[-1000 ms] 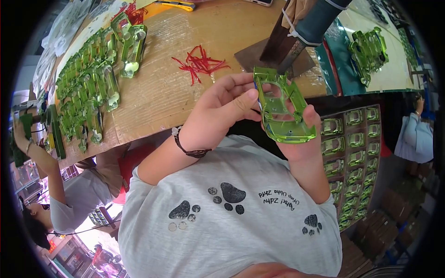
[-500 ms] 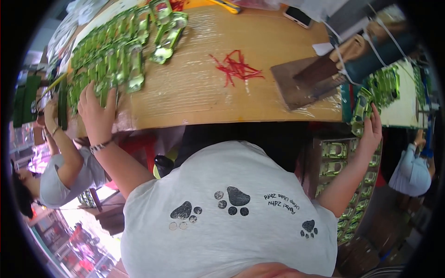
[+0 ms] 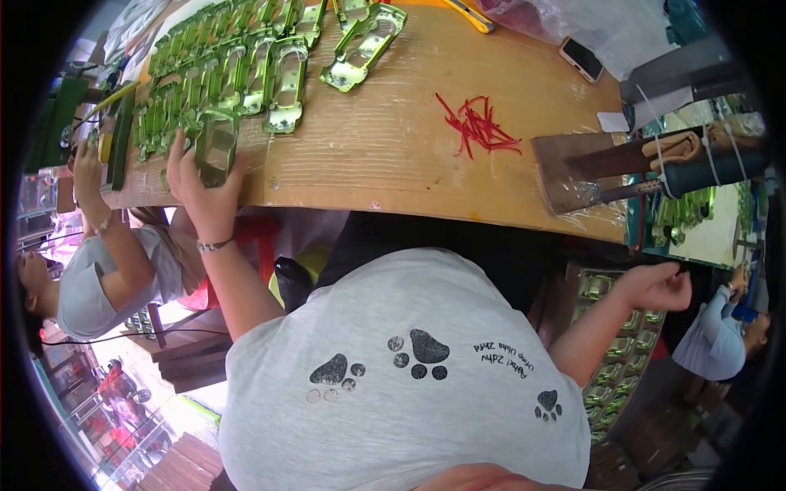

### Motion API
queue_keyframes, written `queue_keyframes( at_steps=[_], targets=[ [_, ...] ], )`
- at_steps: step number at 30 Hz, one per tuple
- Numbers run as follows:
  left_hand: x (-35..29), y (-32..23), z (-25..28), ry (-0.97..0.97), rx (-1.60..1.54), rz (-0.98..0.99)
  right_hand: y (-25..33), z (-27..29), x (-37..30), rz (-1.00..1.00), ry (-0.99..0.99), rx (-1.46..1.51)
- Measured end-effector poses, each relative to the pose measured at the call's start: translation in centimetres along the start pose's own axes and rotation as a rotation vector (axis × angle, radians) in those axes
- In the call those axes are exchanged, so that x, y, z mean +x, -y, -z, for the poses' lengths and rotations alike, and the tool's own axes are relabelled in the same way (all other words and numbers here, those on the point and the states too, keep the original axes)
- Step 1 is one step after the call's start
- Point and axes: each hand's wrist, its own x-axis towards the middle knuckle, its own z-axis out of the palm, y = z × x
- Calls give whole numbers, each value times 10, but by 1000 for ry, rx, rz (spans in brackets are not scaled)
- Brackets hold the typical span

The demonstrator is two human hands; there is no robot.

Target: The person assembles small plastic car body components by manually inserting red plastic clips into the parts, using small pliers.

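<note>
My left hand [image 3: 202, 182] is at the table's near left edge, with thumb and fingers around a green plastic toy car shell [image 3: 217, 146]. Several more green car shells [image 3: 286, 86] lie in rows just beyond it, and another single green car frame [image 3: 363, 47] lies to their right. Off the table on the right, my right hand [image 3: 657, 286] hangs with curled fingers and no part showing in it. Below that hand is a tray [image 3: 580, 307] filled with rows of green car parts.
Thin red strips [image 3: 479, 127] lie in a pile mid-table. A dark-handled tool [image 3: 696, 173] is tied to a wooden block at right, near green parts [image 3: 684, 214]. A phone [image 3: 581, 59] and a yellow cutter [image 3: 468, 15] lie at the back. Another person [image 3: 123, 274] works at left.
My right hand has let go of a green car part beside the tool and drawn back toward me. My left hand has closed on a car shell. The view has shifted.
</note>
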Motion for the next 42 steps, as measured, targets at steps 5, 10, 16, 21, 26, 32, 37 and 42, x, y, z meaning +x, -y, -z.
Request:
queue_keyframes(
  at_steps=[5,10,16,21,26,32,37,42],
  targets=[
    [-24,-78,-7,168,-1152,240,171,-3,-29,442,897,647],
    [-42,-162,-13,590,-1808,-43,234,-69,-53,213,1005,559],
    [-48,-178,0,844,-1690,169,259,-96,-46,10,1240,216],
    [-47,-169,0,722,-1549,285,255,-102,-46,36,1169,249],
    [-28,-174,11,615,-1383,114,248,-102,-47,40,1047,341],
    [-9,-173,21,604,-1078,-159,270,-57,-8,-83,1008,764],
    [-11,-176,15,475,-1014,-304,265,-36,1,-4,1064,899],
    [-16,-177,11,440,-1048,-288,262,-29,0,-100,1045,957]
  ],
)
